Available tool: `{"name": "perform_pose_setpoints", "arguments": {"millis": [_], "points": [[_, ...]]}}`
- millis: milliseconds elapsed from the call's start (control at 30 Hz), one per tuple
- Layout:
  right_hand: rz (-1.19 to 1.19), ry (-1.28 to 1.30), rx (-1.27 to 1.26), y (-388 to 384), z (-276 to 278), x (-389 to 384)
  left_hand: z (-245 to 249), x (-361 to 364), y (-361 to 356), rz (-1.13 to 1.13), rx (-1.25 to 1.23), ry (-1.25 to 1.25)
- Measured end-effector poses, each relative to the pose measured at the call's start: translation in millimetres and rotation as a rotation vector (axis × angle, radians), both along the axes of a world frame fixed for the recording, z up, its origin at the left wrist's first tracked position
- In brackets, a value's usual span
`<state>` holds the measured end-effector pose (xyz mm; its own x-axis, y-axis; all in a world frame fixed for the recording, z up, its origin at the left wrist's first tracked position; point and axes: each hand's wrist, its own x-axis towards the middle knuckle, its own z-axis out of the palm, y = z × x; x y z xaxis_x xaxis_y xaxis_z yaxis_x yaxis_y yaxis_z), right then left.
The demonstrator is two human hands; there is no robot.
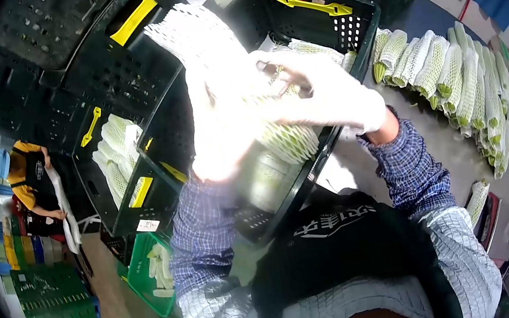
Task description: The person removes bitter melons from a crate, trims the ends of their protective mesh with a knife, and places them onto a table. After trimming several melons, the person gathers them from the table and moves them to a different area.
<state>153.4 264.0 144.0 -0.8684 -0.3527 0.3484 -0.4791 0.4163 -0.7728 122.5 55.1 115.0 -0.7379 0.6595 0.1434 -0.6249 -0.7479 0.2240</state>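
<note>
A white foam net sleeve (196, 35) around a long pale-green gourd (290, 138) is between my two hands, above a dark green crate (338, 9). My left hand (221, 121), washed out by glare, is closed around the sleeve's left side. My right hand (322, 89), in a white glove, curls its thumb and fingers over the gourd from the right. The glare hides just where the fingertips press. More netted gourds (317, 51) lie inside the crate beneath my hands.
Many netted gourds (465, 76) lie in rows on a grey table (409, 116) at the right. A crate at left holds netted gourds (117, 151); below it stands a green basket (138, 277). A co-worker (32, 182) stands far left, holding something long and white.
</note>
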Motion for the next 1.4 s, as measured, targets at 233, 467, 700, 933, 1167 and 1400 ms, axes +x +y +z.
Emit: {"name": "perform_pose_setpoints", "arguments": {"millis": [233,467,700,933,1167,1400], "points": [[-0.021,-0.054,-0.243,-10,-4,30,16,35,11,0.411,-0.748,0.293],[-0.452,-0.112,-0.118,84,-47,127,14,12,6,0.309,-0.709,0.601],[-1.350,-0.523,0.203,204,-166,279,-4,1,-1,0.152,-0.821,0.744],[-1.391,-1.029,0.789,286,-209,381,-12,-9,30,0.256,-1.171,0.613],[-1.445,-0.880,1.075,294,-226,372,-22,-66,10,0.319,-1.523,0.665],[-0.976,-0.271,0.826,282,-224,283,-146,-133,-46,0.024,-1.926,0.807]]}}
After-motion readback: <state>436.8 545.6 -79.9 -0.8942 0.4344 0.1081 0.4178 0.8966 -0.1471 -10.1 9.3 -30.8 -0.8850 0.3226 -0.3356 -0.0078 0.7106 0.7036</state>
